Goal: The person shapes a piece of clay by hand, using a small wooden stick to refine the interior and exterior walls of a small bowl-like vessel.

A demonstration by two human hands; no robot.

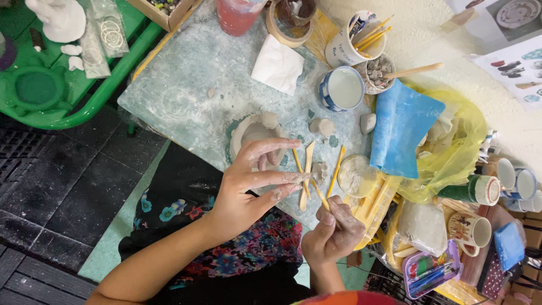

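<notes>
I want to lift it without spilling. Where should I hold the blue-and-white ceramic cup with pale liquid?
Grip the blue-and-white ceramic cup by its outer wall, fingers on opposite sides below the rim, coming from above. It stands upright and open-topped, and no handle shows, so the round wall probably gives the steadiest hold.

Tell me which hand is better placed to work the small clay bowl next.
Probably the left hand: its clay-smeared fingers reach over the clay bowl. The right hand sits nearer the body, gripping a yellow-handled tool.

red cup (237, 14) cut by top edge | left hand (248, 186) hides clay bowl (251, 133) pt.
</notes>
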